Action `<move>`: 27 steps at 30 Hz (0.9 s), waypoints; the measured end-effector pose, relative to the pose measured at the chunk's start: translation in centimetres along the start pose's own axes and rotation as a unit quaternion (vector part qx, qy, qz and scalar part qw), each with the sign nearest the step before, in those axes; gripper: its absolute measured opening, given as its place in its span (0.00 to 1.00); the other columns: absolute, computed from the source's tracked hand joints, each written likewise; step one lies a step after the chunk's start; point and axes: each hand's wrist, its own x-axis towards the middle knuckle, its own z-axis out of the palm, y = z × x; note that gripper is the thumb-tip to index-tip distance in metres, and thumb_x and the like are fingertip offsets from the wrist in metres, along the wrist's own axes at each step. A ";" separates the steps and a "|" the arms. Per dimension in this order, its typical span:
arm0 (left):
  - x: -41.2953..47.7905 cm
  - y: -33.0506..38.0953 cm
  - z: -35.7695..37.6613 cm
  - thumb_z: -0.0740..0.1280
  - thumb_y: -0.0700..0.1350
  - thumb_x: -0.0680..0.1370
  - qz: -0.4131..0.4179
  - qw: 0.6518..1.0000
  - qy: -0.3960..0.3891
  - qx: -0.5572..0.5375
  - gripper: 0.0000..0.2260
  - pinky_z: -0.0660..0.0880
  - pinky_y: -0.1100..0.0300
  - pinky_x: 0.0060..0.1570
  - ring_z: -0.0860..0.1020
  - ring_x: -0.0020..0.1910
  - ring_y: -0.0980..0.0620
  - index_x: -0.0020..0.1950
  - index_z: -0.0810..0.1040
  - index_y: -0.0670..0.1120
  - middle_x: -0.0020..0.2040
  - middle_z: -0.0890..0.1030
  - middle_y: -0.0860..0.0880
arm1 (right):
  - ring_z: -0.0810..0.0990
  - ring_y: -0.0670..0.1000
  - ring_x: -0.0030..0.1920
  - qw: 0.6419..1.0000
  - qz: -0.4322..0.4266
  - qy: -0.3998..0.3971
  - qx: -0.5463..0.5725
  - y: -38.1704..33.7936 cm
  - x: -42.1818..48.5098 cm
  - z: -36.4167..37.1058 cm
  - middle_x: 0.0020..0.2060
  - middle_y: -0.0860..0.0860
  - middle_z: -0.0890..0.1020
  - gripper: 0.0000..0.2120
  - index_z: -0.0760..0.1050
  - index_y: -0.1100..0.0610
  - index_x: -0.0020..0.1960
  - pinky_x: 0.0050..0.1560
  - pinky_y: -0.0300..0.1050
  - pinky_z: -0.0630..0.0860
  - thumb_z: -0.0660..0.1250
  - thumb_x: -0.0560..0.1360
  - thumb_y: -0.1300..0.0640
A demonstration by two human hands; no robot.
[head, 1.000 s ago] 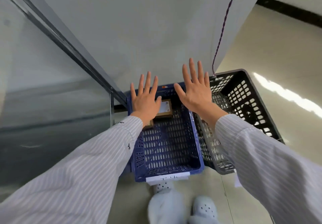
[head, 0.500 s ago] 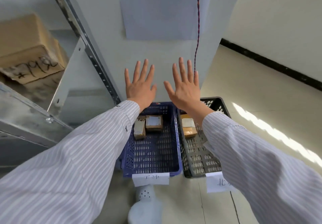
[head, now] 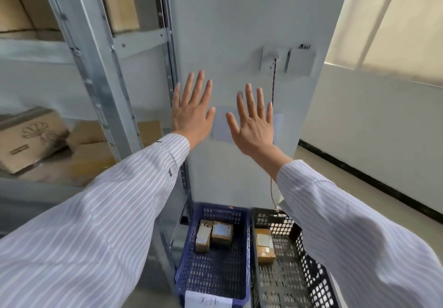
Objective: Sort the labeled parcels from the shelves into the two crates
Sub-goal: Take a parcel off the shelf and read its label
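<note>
Both hands are empty. Your left hand (head: pixel 191 113) and right hand (head: pixel 254 123) are held up side by side in front of the white panel (head: pixel 239 32), fingers straight and spread, gripping nothing.

On the floor below, the blue crate (head: pixel 223 212) has two small parcels (head: pixel 213 234) lying side by side at its far end. The black crate (head: pixel 309 259), just to its right, holds one parcel (head: pixel 265 245). More cardboard boxes (head: pixel 31 140) sit on the metal shelves (head: pixel 96 80) to your left.

You look to be between parcels, with the next pick not yet begun. That pick calls for turning left to the shelves, taking one box, and reading its label before you choose a crate. From here the labels are too small to read.
</note>
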 end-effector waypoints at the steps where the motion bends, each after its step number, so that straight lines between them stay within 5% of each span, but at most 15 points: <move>1: 0.0 -0.7 -2.0 0.50 0.53 0.82 -0.005 1.000 0.019 0.002 0.27 0.34 0.51 0.71 0.37 0.76 0.50 0.78 0.42 0.49 0.77 0.37 0.50 | 0.33 0.51 0.75 1.000 -0.012 0.018 0.006 -1.1 0.4 -1.5 0.77 0.49 0.37 0.30 0.41 0.52 0.78 0.74 0.54 0.34 0.43 0.81 0.41; 9: -2.1 -10.1 -13.6 0.48 0.52 0.83 -0.065 0.989 0.123 0.053 0.26 0.33 0.51 0.71 0.37 0.76 0.50 0.78 0.42 0.51 0.78 0.38 0.50 | 0.33 0.52 0.76 0.988 -0.118 0.087 0.046 -12.4 3.4 -9.1 0.77 0.49 0.37 0.29 0.40 0.52 0.78 0.74 0.53 0.33 0.42 0.82 0.43; 19: -7.3 -27.4 -22.0 0.49 0.53 0.82 -0.183 0.960 0.120 0.172 0.25 0.35 0.42 0.71 0.37 0.76 0.48 0.78 0.44 0.54 0.78 0.39 0.50 | 0.34 0.54 0.76 0.952 -0.265 0.105 0.111 -32.1 4.9 -11.8 0.77 0.50 0.38 0.29 0.41 0.52 0.78 0.73 0.55 0.33 0.45 0.82 0.43; 27: -10.8 -40.6 -23.8 0.47 0.54 0.83 -0.238 0.943 0.093 0.212 0.24 0.34 0.41 0.70 0.37 0.76 0.47 0.78 0.44 0.54 0.78 0.39 0.49 | 0.34 0.55 0.76 0.949 -0.274 0.053 0.149 -48.1 5.4 -9.1 0.77 0.49 0.38 0.28 0.42 0.51 0.78 0.74 0.60 0.38 0.44 0.82 0.44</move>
